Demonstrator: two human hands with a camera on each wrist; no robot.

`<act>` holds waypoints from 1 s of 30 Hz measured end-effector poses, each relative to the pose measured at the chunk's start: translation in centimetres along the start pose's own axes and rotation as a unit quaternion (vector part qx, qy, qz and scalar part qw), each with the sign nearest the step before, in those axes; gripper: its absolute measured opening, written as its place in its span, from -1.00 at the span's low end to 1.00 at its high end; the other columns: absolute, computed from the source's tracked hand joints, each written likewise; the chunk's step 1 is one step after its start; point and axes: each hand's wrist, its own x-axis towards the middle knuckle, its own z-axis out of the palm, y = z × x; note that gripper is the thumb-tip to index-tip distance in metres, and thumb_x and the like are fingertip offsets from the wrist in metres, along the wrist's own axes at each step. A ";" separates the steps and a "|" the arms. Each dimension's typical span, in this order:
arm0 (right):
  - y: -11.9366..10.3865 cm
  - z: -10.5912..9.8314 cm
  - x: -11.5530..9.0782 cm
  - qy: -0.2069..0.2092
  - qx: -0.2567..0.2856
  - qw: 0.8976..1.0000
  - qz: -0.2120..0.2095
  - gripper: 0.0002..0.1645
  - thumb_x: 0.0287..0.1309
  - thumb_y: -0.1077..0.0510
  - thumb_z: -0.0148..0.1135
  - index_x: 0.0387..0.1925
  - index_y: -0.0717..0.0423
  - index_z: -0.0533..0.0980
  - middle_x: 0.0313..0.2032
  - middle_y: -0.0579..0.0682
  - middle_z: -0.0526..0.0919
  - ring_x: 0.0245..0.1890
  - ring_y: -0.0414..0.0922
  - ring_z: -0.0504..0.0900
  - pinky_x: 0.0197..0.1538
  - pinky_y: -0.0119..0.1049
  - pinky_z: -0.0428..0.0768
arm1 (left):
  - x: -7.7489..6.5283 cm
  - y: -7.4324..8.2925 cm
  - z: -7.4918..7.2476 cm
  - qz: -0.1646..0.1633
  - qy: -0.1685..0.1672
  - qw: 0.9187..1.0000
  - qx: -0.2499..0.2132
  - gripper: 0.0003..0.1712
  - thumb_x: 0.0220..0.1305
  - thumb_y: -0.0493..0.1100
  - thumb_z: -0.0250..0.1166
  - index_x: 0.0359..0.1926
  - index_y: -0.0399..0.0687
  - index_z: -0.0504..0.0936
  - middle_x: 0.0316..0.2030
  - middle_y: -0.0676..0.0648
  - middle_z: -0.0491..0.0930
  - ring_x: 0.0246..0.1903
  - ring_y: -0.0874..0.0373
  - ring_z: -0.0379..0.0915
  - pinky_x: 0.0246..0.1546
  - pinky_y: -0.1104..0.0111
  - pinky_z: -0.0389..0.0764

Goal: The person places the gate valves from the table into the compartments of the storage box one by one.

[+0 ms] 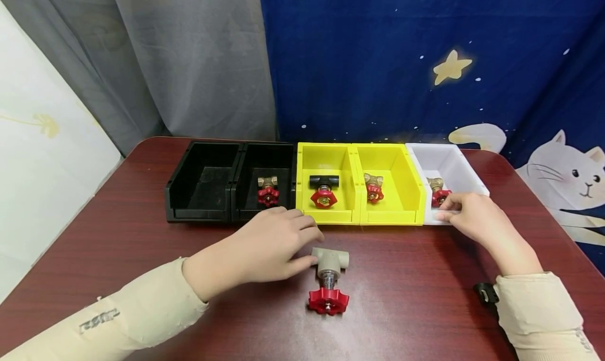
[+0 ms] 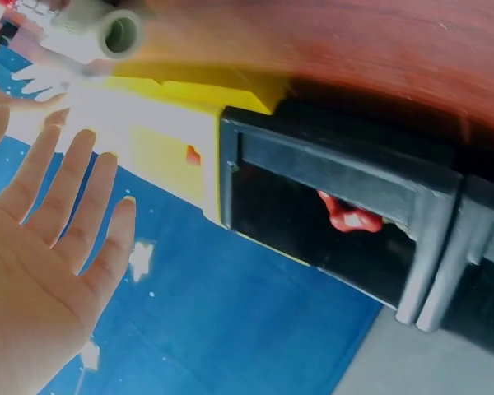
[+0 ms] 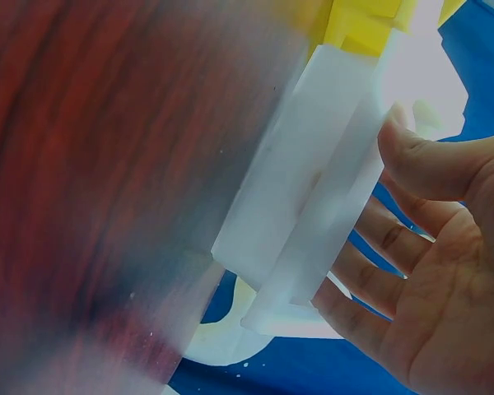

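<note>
My left hand point(image 1: 274, 243) reaches over the table with its fingers extended. Its thumb tip is close beside a beige tee-shaped valve point(image 1: 329, 261) with a red handwheel; whether they touch I cannot tell. In the left wrist view the palm and spread fingers point(image 2: 82, 185) hold nothing. My right hand point(image 1: 477, 219) is at the front of a white bin point(image 1: 454, 164), fingers over the opening and thumb by the front lip. A brass valve point(image 1: 435, 185) with a red handwheel lies inside, right beside the fingers and partly hidden. The right wrist view shows nothing gripped.
Left of the white bin stand two yellow bins point(image 1: 392, 217) and two black bins point(image 1: 200, 214). A black-bodied valve point(image 1: 324, 181) and a brass valve point(image 1: 374, 181) lie in the yellow ones. Another brass valve point(image 1: 268, 181) is in the right black bin. Curtains hang behind.
</note>
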 end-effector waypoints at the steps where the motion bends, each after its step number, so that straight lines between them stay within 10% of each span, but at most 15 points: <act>1: 0.0 0.0 0.0 0.000 0.000 1.000 0.000 -0.84 0.13 0.11 0.41 -0.43 0.10 0.62 -0.39 0.17 0.64 -0.35 0.15 0.50 -0.24 0.13 0.46 | 0.1 0.2 0.1 0.002 -0.001 1.000 -0.001 -0.60 0.35 0.18 0.22 0.04 0.10 0.66 -0.10 0.12 0.62 -0.05 0.18 0.53 -0.04 0.23 0.55; 19: 0.0 -0.1 0.0 0.003 0.004 1.000 -0.004 -0.85 0.12 0.12 0.41 -0.43 0.12 0.63 -0.39 0.18 0.65 -0.36 0.15 0.51 -0.24 0.15 0.46 | 1.9 2.8 1.3 0.019 -0.039 0.999 -0.016 -0.49 0.34 0.28 0.16 0.14 0.14 0.58 -0.05 0.15 0.59 -0.05 0.24 0.50 -0.01 0.28 0.54; 30: -0.1 0.1 0.0 0.007 0.001 1.000 -0.004 -0.85 0.11 0.12 0.42 -0.43 0.11 0.63 -0.40 0.17 0.64 -0.36 0.15 0.51 -0.25 0.14 0.47 | 2.0 4.2 2.0 -0.032 -0.095 0.994 -0.038 -0.25 0.27 0.44 0.12 0.30 0.13 0.46 0.12 0.13 0.51 0.15 0.18 0.42 0.14 0.16 0.46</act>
